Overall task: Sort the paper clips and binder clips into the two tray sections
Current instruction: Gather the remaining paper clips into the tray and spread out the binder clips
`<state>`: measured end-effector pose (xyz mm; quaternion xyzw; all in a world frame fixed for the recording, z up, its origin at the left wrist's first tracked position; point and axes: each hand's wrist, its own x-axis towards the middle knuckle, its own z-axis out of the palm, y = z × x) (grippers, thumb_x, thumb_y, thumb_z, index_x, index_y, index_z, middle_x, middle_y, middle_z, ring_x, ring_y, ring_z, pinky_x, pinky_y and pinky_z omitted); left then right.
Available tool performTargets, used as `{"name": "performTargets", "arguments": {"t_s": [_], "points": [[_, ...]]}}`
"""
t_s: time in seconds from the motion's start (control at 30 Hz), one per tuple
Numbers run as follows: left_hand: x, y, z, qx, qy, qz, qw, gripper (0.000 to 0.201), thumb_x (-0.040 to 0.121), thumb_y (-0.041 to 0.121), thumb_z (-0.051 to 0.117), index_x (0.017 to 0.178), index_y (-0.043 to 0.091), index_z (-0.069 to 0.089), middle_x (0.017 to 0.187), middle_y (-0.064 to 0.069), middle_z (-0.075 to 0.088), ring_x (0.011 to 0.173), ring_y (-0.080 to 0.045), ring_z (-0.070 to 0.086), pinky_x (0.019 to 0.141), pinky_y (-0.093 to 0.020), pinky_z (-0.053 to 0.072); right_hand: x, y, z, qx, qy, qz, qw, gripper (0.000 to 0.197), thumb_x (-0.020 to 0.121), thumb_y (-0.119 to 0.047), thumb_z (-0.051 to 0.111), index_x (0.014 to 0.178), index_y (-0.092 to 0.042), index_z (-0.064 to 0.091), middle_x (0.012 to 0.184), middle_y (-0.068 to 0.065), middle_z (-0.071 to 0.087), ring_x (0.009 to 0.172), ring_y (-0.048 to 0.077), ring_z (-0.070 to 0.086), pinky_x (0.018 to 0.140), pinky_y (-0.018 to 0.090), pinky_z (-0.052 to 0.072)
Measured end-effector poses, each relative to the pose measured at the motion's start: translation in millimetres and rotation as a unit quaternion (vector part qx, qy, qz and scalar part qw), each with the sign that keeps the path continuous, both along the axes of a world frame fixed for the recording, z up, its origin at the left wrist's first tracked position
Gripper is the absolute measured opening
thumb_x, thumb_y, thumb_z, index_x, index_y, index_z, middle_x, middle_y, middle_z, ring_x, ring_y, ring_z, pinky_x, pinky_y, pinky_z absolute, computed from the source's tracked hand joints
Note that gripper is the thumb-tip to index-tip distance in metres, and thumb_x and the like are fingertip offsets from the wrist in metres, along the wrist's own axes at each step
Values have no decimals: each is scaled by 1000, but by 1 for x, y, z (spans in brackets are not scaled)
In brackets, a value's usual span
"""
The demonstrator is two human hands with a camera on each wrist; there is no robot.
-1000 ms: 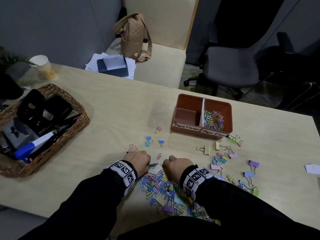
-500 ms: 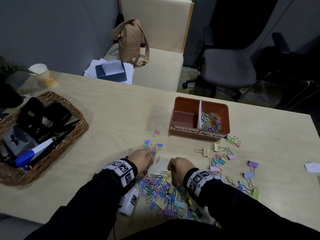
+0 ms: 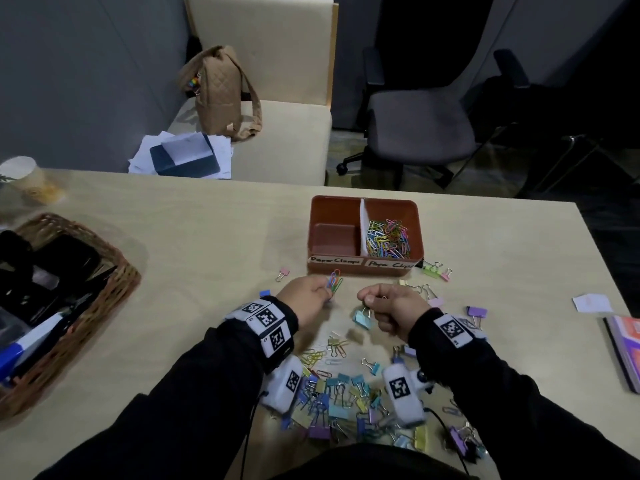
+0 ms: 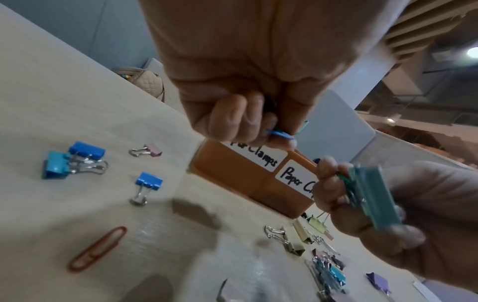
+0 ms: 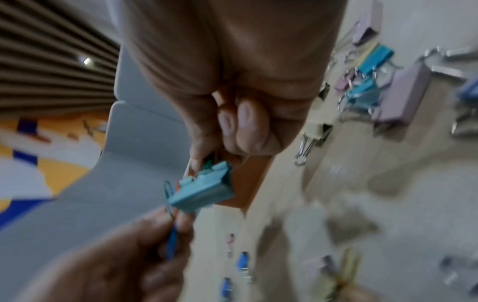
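The head view is dim and grainy; the far room sinks into near black, while the pale bench [image 3: 194,237] takes a soft, even light from above. Straight edges bow outward toward the corners. The left wrist view is brighter, with a glaring ceiling lamp [image 4: 472,52] at the right edge and soft shadows on the bench beneath the hands. The right wrist view is heavily smeared by motion, its scattered clips [image 5: 372,81] only coloured streaks
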<state>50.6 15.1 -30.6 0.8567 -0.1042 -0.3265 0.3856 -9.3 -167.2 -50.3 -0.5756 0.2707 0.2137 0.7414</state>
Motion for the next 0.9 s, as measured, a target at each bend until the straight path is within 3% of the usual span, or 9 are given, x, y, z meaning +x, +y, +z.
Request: {"name": "performTargets", "arguments": {"t_s": [0.17,0.3,0.4,0.53,0.67,0.73,0.8,0.83,0.9], "points": [[-2,-4,-3,49,-3,-18,999,34,96,12,46,63,20,45,62,4,42,68,-17,42,60,-28,25,-10,-10,-21,-164,30,79,983,13,89,-5,63,78,-11,67,58,2,60,41,10,37,41,19,32],[-4,-3,-6,52,12,-12,999,33,96,13,47,64,20,47,63,3,43,64,-14,41,59,-29,28,-15,-16,-27,-149,62,63,985,7,88,-8,65,91,-3,70,66,12,65,37,11,43,37,20,36],[-5,-2,-7,51,17,-9,999,30,96,15,47,67,20,50,65,3,45,63,-13,42,58,-27,29,-15,-23,-29,-99,81,13,992,14,92,0,54,95,0,68,72,19,61,39,13,40,37,20,34],[-4,-2,-7,55,10,-3,998,34,96,13,44,64,21,48,62,3,43,58,-10,39,53,-26,27,-11,-31,-30,-19,88,-79,993,23,94,10,38,95,4,60,63,13,54,37,11,33,34,15,25],[-2,-12,0,57,2,-23,998,33,98,13,40,66,21,47,65,4,45,60,-9,40,53,-24,27,-7,-29,-21,-161,58,-27,985,14,93,-2,55,87,-3,67,73,6,68,48,13,51,36,16,35],[3,-21,6,56,-6,-44,997,29,99,13,39,71,18,48,76,0,52,71,-15,46,62,-25,31,2,-25,-15,-334,-1,117,935,6,87,-10,66,86,-13,71,78,-1,70,66,13,61,51,15,45],[11,-34,14,50,-22,-50,997,30,99,14,39,71,18,48,85,-6,57,83,-21,51,72,-27,36,14,-22,-13,-488,-57,311,814,10,85,-20,66,88,-27,72,86,-8,71,81,11,64,68,17,44],[17,-40,18,49,-35,-50,997,29,99,15,39,72,18,48,88,-9,59,87,-23,54,76,-29,39,18,-19,-12,-519,-75,377,763,12,87,-23,63,93,-30,71,92,-8,72,88,12,64,74,20,46],[30,-54,27,52,-63,-48,995,24,99,16,39,79,15,52,91,-12,61,89,-24,54,79,-31,41,25,-13,-17,-532,-96,456,707,19,87,-24,59,103,-30,69,103,-4,71,99,17,64,83,25,50]]}}
